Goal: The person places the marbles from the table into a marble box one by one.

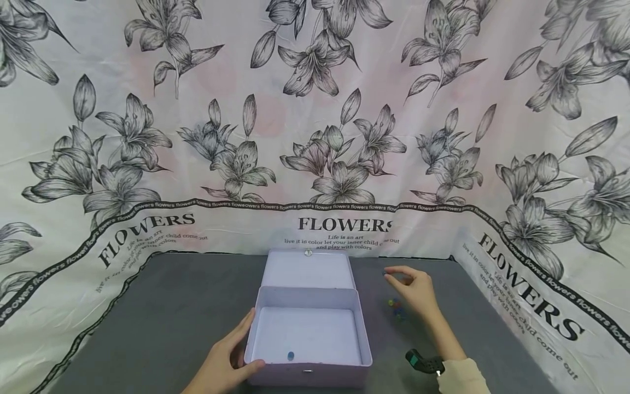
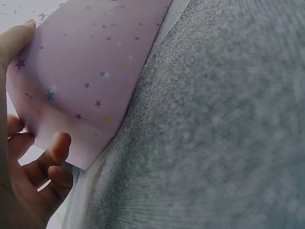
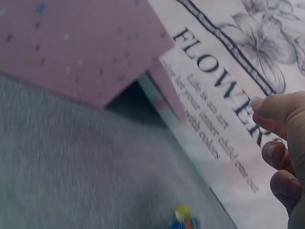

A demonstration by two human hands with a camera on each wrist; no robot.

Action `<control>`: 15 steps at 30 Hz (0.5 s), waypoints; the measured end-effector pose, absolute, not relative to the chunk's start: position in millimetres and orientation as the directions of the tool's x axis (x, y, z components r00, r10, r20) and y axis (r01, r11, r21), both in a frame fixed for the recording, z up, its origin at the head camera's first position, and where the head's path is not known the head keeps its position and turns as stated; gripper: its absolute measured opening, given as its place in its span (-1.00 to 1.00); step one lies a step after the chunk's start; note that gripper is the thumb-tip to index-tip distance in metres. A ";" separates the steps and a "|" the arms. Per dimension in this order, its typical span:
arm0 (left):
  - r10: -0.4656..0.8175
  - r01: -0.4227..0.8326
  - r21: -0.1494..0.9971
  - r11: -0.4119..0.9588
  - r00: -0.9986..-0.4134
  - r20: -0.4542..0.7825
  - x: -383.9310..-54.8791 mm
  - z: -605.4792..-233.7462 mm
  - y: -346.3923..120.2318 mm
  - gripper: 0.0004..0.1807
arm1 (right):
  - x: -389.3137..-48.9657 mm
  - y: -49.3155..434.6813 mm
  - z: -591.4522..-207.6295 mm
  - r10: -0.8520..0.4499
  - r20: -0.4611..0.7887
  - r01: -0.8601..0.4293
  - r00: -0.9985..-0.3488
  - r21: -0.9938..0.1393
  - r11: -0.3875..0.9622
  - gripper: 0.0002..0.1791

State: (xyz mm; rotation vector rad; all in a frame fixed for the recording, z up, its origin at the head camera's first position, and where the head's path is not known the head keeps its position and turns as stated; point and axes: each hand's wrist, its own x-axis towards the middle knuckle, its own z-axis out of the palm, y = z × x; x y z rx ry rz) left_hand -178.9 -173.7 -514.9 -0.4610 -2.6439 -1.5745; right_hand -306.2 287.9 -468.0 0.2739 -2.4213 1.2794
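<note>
A pinkish-lilac box [image 1: 307,374] with printed stars stands on the table, its lid [image 1: 308,269] swung back. Inside, near the front wall, lies a small blue round piece [image 1: 291,355]. My left hand [image 1: 227,351] grips the box's left side near the front corner, thumb at the front rim; in the left wrist view its fingers bend beside the starred wall [image 2: 86,76]. To the right of the lid, my right hand [image 1: 413,288] is raised above the table, thumb and forefinger pinching a tiny bluish piece [image 1: 384,273], mostly hidden by the fingertips.
Several small coloured pieces [image 1: 396,308], yellow, red, blue and green, lie to the right of the box, below the right hand. A dark band with a green face [image 1: 423,362] is at the right wrist. Flower-printed cloth [image 1: 339,230] encloses the grey table [image 1: 162,317].
</note>
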 end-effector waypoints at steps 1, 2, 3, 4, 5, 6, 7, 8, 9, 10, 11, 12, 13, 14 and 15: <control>0.237 0.271 0.855 0.442 -0.955 0.179 -178.8 -514.6 -173.5 0.08 | -307.4 283.5 -465.8 0.004 0.425 -0.350 -0.905 -0.751 0.561 -0.75; 0.237 0.271 0.856 0.440 -0.955 0.180 -178.7 -514.2 -173.2 0.08 | -309.0 279.1 -463.7 0.001 0.432 -0.358 -0.902 -0.748 0.560 -0.76; 0.236 0.267 0.859 0.437 -0.955 0.178 -178.6 -513.8 -173.1 0.07 | -310.5 274.7 -461.8 -0.006 0.442 -0.370 -0.897 -0.742 0.559 -0.77; 0.236 0.260 0.863 0.433 -0.957 0.170 -178.5 -513.3 -173.1 0.07 | -312.1 270.5 -459.8 -0.013 0.452 -0.383 -0.892 -0.739 0.554 -0.78; 0.235 0.256 0.865 0.432 -0.958 0.166 -178.4 -513.1 -173.2 0.07 | -313.6 266.4 -458.0 -0.023 0.464 -0.400 -0.885 -0.735 0.547 -0.78; 0.234 0.251 0.868 0.429 -0.959 0.161 -178.4 -513.1 -173.6 0.07 | -315.2 262.6 -456.3 -0.031 0.483 -0.419 -0.875 -0.725 0.546 -0.80; 0.234 0.242 0.871 0.428 -0.960 0.152 -178.2 -512.9 -173.7 0.08 | -316.9 259.2 -455.0 -0.043 0.505 -0.444 -0.862 -0.712 0.544 -0.80; 0.231 0.232 0.871 0.433 -0.963 0.141 -178.2 -512.9 -173.8 0.08 | -318.5 256.0 -453.5 -0.050 0.518 -0.460 -0.854 -0.705 0.540 -0.80; 0.228 0.226 0.870 0.438 -0.964 0.135 -178.1 -513.1 -173.9 0.08 | -319.7 252.8 -451.6 -0.058 0.527 -0.473 -0.848 -0.703 0.531 -0.80; 0.225 0.221 0.869 0.443 -0.966 0.131 -178.1 -513.3 -173.9 0.08 | -321.0 249.6 -449.8 -0.062 0.534 -0.483 -0.843 -0.702 0.523 -0.80; 0.221 0.218 0.866 0.450 -0.967 0.129 -178.2 -513.7 -174.0 0.08 | -322.2 246.4 -447.9 -0.066 0.539 -0.491 -0.840 -0.704 0.513 -0.80; 0.219 0.217 0.865 0.453 -0.967 0.128 -178.3 -513.9 -174.1 0.08 | -323.6 243.4 -446.2 -0.070 0.543 -0.501 -0.837 -0.707 0.499 -0.79; 0.219 0.219 0.865 0.452 -0.967 0.130 -178.5 -514.5 -174.2 0.08 | -324.7 240.3 -444.5 -0.074 0.546 -0.508 -0.834 -0.709 0.489 -0.79; 0.219 0.221 0.862 0.456 -0.967 0.132 -178.7 -515.0 -174.2 0.08 | -325.9 237.3 -443.2 -0.079 0.549 -0.515 -0.832 -0.712 0.478 -0.79; 0.221 0.223 0.861 0.456 -0.966 0.133 -178.9 -515.4 -174.2 0.08 | -326.8 234.3 -441.7 -0.085 0.553 -0.523 -0.829 -0.712 0.467 -0.79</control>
